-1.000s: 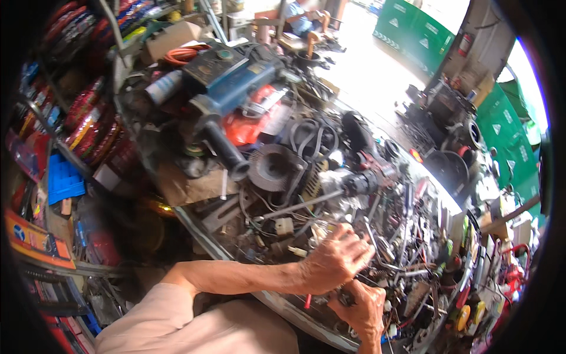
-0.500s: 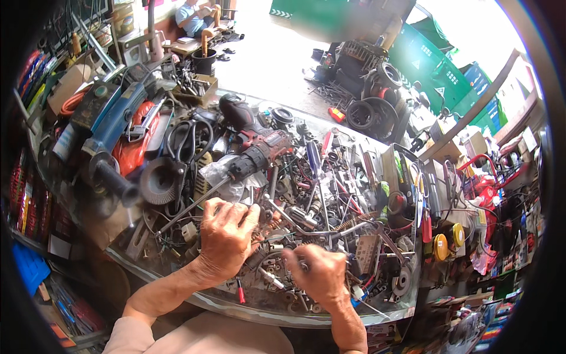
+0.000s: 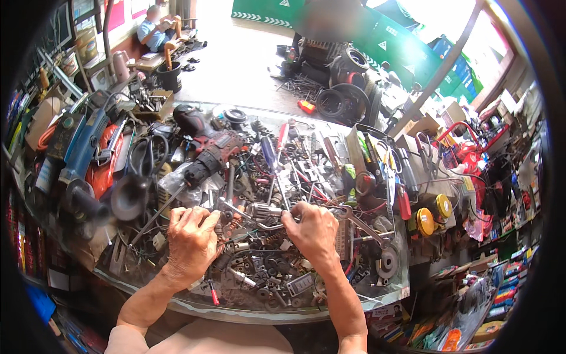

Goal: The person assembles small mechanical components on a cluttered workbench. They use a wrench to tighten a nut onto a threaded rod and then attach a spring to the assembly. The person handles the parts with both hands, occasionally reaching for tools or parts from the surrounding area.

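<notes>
My left hand (image 3: 191,239) is over the left part of a heap of small metal parts (image 3: 265,253), its fingers bent downward. A spring and some small fittings lie beside its thumb; its fingertips are partly hidden. My right hand (image 3: 312,230) is closed, thumb and fingers curled together, just right of a ridged metal cylinder (image 3: 263,210). Whether it grips that cylinder's end or something smaller cannot be made out. Below the cylinder runs a bent metal rod (image 3: 253,221). To the right of my right hand lies an open-ended wrench (image 3: 365,227).
A red-and-black cordless drill (image 3: 212,150) lies behind my left hand, near a blue power tool (image 3: 85,144). Screwdrivers (image 3: 269,154) lie across the heap. A tool bin (image 3: 377,159) stands at right. The glass table edge (image 3: 236,315) is near me. Someone sits far left (image 3: 156,32).
The view has swung right, so the bench appears further left. My right hand has moved up and away from me over the heap, beside the ridged cylinder. My left hand stays over the heap's left part.
</notes>
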Demonstrator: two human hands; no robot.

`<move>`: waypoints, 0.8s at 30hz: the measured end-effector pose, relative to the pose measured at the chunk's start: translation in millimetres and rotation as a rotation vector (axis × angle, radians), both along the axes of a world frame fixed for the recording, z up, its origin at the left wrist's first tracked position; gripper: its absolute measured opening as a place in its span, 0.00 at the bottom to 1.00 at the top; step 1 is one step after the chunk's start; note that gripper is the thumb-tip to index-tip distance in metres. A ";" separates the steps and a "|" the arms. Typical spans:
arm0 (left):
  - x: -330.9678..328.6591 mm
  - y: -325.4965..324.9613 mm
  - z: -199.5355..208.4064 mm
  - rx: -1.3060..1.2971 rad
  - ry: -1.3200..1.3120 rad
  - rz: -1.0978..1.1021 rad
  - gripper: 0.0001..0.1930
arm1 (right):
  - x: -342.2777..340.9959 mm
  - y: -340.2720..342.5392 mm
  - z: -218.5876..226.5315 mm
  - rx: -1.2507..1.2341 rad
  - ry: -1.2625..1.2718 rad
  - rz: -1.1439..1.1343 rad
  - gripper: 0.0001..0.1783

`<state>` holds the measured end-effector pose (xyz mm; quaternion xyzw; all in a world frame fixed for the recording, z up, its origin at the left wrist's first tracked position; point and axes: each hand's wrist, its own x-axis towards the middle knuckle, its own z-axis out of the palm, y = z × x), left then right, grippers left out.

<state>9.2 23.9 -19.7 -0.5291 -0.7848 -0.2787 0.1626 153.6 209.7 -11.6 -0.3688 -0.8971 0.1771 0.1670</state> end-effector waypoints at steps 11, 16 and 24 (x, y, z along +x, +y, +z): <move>4.7 8.5 8.7 0.171 -0.133 -0.041 0.14 | 11.5 11.5 1.1 -0.064 0.162 0.006 0.13; 18.8 36.0 42.0 0.249 -0.313 -0.071 0.12 | 45.5 31.8 5.0 0.129 0.200 0.000 0.11; 36.2 74.9 20.5 0.077 -0.551 -0.119 0.12 | 77.3 52.3 9.4 -0.036 0.175 -0.059 0.10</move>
